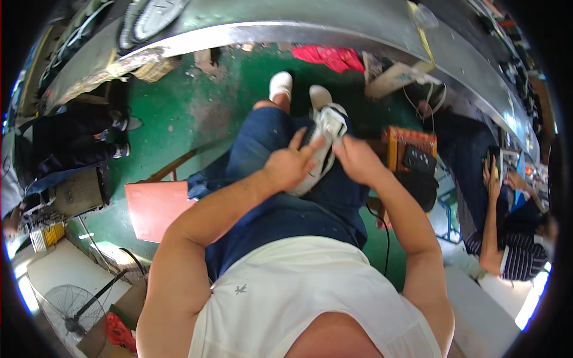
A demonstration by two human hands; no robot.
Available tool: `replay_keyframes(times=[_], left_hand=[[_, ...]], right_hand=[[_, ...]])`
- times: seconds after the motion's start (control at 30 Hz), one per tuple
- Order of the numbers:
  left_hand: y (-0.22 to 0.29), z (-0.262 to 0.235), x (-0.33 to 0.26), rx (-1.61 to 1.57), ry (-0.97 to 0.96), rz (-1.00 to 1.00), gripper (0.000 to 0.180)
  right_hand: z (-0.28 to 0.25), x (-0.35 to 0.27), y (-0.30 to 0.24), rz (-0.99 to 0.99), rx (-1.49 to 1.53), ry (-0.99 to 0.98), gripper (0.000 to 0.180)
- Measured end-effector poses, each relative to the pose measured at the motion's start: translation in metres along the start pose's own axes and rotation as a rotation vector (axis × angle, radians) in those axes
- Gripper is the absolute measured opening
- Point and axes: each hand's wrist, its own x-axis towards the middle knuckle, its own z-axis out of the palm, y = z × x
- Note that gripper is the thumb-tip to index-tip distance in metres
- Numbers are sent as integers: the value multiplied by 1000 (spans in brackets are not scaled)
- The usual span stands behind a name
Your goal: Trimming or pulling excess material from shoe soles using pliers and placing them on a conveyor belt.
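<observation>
A white and black sneaker (321, 158) lies tilted across my lap, its toe pointing away from me. My left hand (289, 167) is at its left side, fingers stretched and apart, with fingertips reaching onto the upper near the tongue. On the other side, my right hand (359, 160) is closed, its thumb and fingers pressed at the edge of the shoe's opening. What exactly those right fingers pinch is hidden. A pale, crumpled patch (329, 123) shows on the upper beyond my hands; laces cannot be made out clearly.
A metal-edged workbench (239, 33) curves across the far side. Left of my legs stands a reddish board or seat (156, 210). A patterned box (412, 140) with a black item is at the right. Co-workers sit at both sides, one person's hand (491, 180) visible. A fan (73, 322) stands lower left.
</observation>
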Motion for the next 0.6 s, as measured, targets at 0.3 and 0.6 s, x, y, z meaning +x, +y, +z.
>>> replay_keyframes(times=[0.3, 0.6], left_hand=[[-10, 29, -32, -592, 134, -187, 88], [17, -79, -39, -102, 72, -63, 90]], right_hand=[[7, -30, -25, 84, 99, -122, 34], [8, -78, 5, 356, 664, 64, 41]])
